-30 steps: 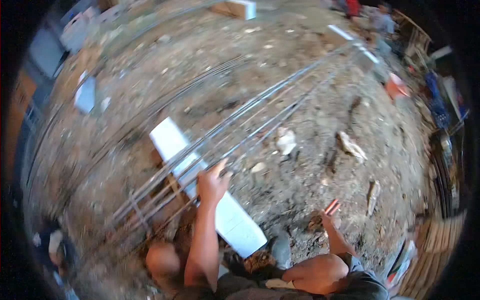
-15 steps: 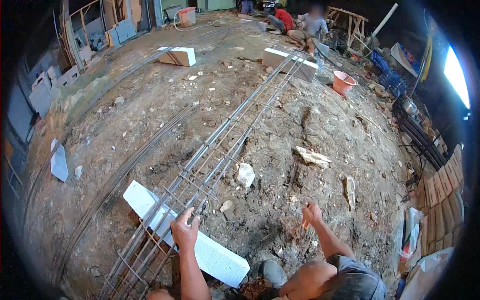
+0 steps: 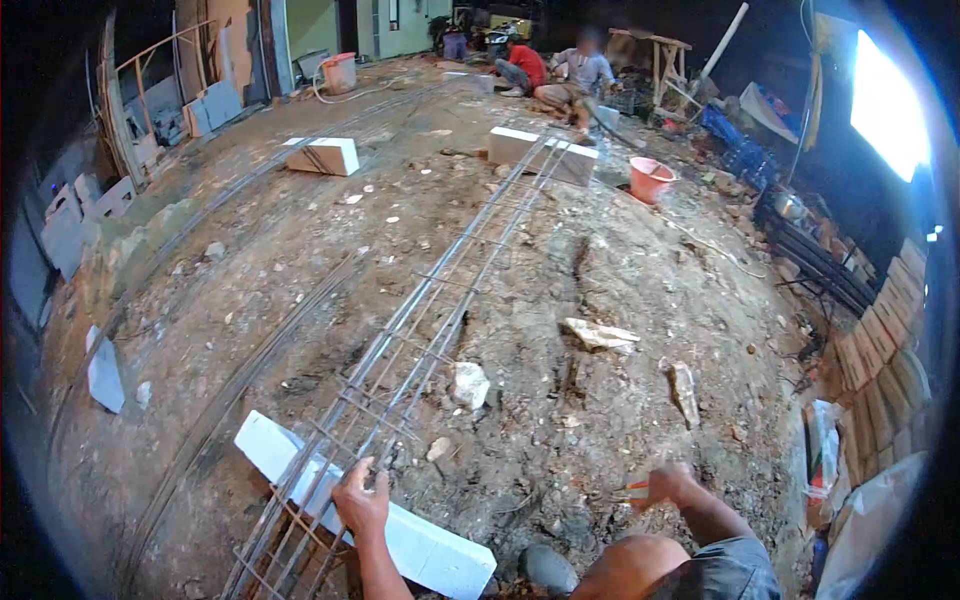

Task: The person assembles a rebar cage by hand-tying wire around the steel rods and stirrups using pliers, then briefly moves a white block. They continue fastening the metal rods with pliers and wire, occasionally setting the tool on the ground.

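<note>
A long steel rebar cage (image 3: 432, 295) runs from the near left away to the back, tied with square stirrups. Under its near end lies a white block (image 3: 430, 545), set crosswise on the ground. My left hand (image 3: 362, 500) is at the cage's right side above this block, its fingers curled over a bar and the thumb sticking up. Out to the right, over bare soil, my right hand (image 3: 672, 486) is closed round a small hand tool (image 3: 636, 488) with orange handles. Its working end is too blurred to make out.
Another white block (image 3: 515, 145) supports the cage's far end. Loose rebar (image 3: 250, 375) lies to the left. Stones (image 3: 470, 385) and a rounded rock (image 3: 548, 568) sit nearby. Farther off are an orange bucket (image 3: 650, 180) and seated people (image 3: 580, 80). Stacked tiles (image 3: 880, 340) stand right.
The view has shifted a little. My right hand has moved right and down with the tool, which now points left. My left hand stays at the cage, slightly lower, with fingers more curled.
</note>
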Demonstrator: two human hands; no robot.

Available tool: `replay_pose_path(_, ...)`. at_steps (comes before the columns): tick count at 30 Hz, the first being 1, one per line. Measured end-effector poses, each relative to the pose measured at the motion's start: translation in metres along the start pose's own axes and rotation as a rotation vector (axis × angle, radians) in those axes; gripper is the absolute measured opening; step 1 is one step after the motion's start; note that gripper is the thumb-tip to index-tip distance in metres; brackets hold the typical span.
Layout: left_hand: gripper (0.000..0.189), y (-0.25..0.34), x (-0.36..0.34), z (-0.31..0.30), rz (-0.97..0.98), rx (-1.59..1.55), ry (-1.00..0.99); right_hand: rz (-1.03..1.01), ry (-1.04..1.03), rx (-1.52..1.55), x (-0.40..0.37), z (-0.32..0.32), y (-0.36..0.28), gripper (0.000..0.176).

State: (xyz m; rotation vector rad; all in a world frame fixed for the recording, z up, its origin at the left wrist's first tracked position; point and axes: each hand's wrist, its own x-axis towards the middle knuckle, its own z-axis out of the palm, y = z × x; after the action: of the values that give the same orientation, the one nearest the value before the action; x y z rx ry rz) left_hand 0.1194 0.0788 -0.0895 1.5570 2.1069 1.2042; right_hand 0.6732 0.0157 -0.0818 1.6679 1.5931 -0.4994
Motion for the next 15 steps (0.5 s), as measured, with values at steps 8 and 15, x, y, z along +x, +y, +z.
replay_pose_path(8,0.031,0.02,-0.004,-0.013,-0.07,0.148,-0.032,-0.01,0.291,0.103,0.015,0.071,-0.01,0.03)
replay_pose_path(15,0.029,0.019,-0.001,-0.01,-0.089,0.085,-0.003,-0.155,-0.022,0.225,0.033,0.039,-0.041,0.038)
